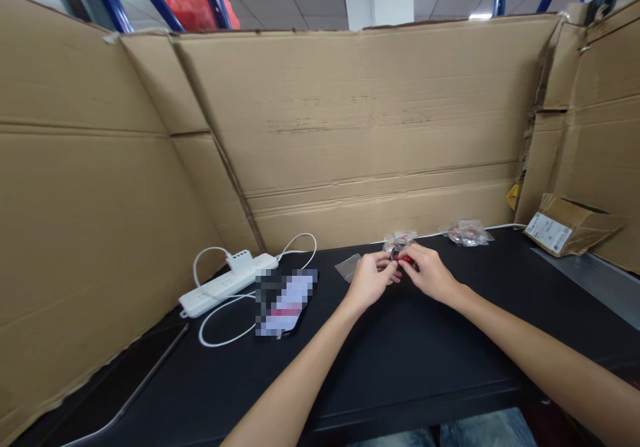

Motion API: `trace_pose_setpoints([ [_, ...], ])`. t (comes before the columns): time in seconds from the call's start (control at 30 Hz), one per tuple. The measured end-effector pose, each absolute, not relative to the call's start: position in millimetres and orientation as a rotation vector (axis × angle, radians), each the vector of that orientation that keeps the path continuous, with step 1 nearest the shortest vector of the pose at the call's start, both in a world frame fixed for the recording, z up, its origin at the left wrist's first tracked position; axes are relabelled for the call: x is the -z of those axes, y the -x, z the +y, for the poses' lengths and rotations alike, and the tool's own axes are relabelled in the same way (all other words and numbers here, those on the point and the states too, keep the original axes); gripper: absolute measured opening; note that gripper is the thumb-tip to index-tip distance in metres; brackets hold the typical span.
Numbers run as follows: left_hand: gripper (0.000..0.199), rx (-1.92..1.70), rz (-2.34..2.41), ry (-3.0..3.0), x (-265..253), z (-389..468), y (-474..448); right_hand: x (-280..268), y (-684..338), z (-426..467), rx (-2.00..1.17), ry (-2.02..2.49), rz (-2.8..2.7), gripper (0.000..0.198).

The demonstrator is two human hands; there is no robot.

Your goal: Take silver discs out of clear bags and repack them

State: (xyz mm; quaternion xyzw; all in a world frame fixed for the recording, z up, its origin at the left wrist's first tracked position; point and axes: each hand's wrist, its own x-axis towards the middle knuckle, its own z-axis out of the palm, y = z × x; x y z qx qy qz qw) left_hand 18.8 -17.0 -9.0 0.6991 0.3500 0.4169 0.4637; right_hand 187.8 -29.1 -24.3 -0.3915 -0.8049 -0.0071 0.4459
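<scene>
My left hand (371,278) and my right hand (429,271) meet just above the black table, both closed with fingertips almost touching. Between them is a small red piece (406,259), pinched by my right thumb and fingers. Beside it a small shiny ring-like part (394,254) shows at my left fingertips. Fingers cover most of both parts, so their exact kind is unclear. Just behind my hands lies a clear plastic bag with small items (400,238). A flat clear bag (348,268) rests left of my left hand.
Clear bags with small parts (468,232) lie at the back right, near an open brown paper package (570,226). On the left are a white power strip (227,287), cables and a blurred-out phone (287,304). Cardboard walls (370,120) enclose the black table (400,360).
</scene>
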Motion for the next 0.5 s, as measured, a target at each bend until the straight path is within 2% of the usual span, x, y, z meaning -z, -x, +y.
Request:
trace_pose_setpoints([
  [0.2, 0.021, -1.011, 0.859, -1.741, 7.3, -17.8, -20.8, 23.1, -189.6, -27.4, -0.005, 0.983, -1.918, 0.012],
  [0.5, 0.022, -1.012, 0.838, -1.750, 16.0, -11.8, -20.4, 18.0, -186.1, -25.1, -0.397, 1.051, -1.721, 0.012],
])
